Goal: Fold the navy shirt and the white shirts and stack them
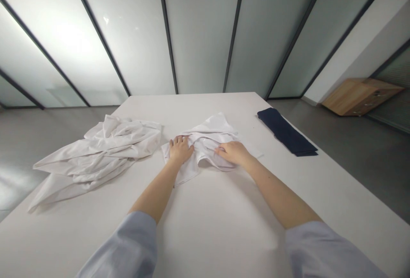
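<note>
I'm resting the left hand (181,150), spread out, on a rumpled white cloth (213,130) mid-way along the bench (218,222); the right hand (235,152) is touching its other side, can't tell if it's pinching. A white fabric heap (112,147) is lying left.

Middle cloth (205,144) is placed on worktop (218,226), left hand (181,150) set on its left part, right hand (234,152) on its right. Cloth heap (110,147) is laid to the left, folded cloth (286,132) to the right near worktop's edge. Partition (201,34) is positioned behind; cabinet (357,96) on floor (346,145), far right.
</note>
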Demonstrator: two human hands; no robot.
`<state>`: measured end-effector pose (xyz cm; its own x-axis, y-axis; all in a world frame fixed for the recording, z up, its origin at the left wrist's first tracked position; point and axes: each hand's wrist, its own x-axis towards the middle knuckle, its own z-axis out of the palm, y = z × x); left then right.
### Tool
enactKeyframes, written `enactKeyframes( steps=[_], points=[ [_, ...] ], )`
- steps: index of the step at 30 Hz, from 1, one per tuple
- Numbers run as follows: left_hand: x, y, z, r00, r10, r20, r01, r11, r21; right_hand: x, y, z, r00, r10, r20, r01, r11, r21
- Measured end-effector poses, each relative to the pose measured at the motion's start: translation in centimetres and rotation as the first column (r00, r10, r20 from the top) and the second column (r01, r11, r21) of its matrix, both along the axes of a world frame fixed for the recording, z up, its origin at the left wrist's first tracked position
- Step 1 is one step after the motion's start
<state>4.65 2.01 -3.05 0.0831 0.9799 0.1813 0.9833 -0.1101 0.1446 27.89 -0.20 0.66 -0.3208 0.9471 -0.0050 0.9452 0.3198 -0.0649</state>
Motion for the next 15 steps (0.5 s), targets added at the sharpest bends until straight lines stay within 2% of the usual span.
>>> enactKeyframes(
  steps=[2, 5, 7, 9, 12, 15],
  points=[
    [-0.1, 0.2, -0.1, 0.997, -0.083, 0.007, 0.083, 0.997, 0.0, 0.1, 0.1, 0.0, 0.998, 0.035, -0.06, -0.035, 0.999, 0.007],
    [0.1, 0.4, -0.2, 0.964, -0.264, 0.027, 0.265, 0.964, -0.034, 1.0, 1.0, -1.2, 0.991, 0.033, -0.126, -0.013, 0.987, 0.159],
    [0.3, 0.4, -0.1, 0.942, -0.333, 0.037, 0.335, 0.941, -0.045, 1.9, 1.7, -2.3, 0.991, -0.005, -0.131, 0.036, 0.971, 0.238],
    [0.5, 0.4, 0.3, 0.926, -0.375, 0.04, 0.377, 0.925, -0.049, 2.7, 2.3, -3.3, 0.992, -0.072, -0.103, 0.093, 0.972, 0.216],
    [0.8, 0.2, 1.0, 0.935, -0.352, 0.046, 0.355, 0.929, -0.099, 3.2, 2.4, -3.7, 0.987, -0.146, -0.068, 0.154, 0.98, 0.129],
    [1.0, -0.2, 1.4, 0.976, -0.216, 0.03, 0.218, 0.968, -0.122, 3.0, 2.2, -3.0, 0.979, -0.186, -0.086, 0.196, 0.972, 0.127]
  ],
)
